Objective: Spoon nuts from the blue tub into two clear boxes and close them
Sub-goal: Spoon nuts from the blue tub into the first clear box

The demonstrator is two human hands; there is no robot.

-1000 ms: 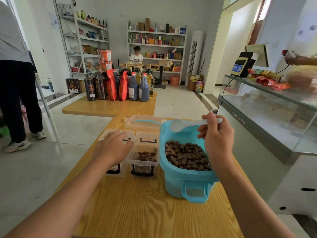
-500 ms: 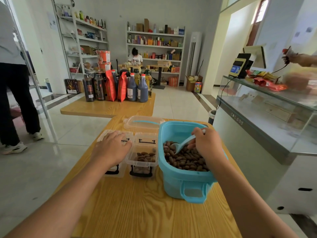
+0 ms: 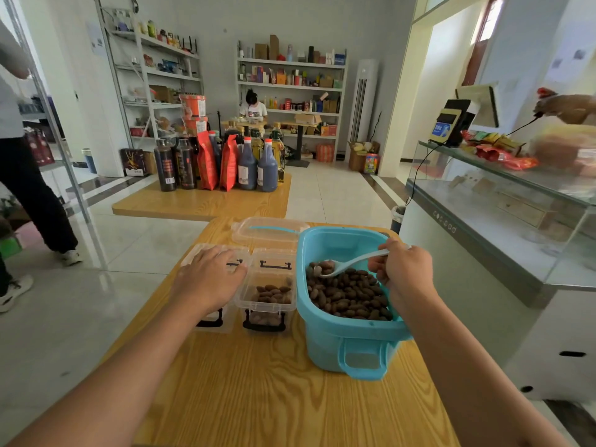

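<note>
A blue tub (image 3: 342, 333) of brown nuts (image 3: 346, 293) stands on the wooden table (image 3: 274, 391). My right hand (image 3: 404, 272) grips a white spoon (image 3: 350, 262) whose bowl holds a few nuts just above the heap. Left of the tub sits an open clear box (image 3: 267, 293) partly filled with nuts. Further left is a second clear box (image 3: 213, 321); my left hand (image 3: 209, 279) rests flat on top of it and hides most of it.
The tub's clear lid (image 3: 269, 229) lies behind the boxes. A second table (image 3: 206, 201) with bottles and red bags stands farther back. A glass counter (image 3: 503, 221) runs along the right. A person stands at the left; another sits by the shelves.
My right hand dipped the spoon from above the tub into the nuts and now lifts it with a few nuts in its bowl. My left hand stayed on the left box.
</note>
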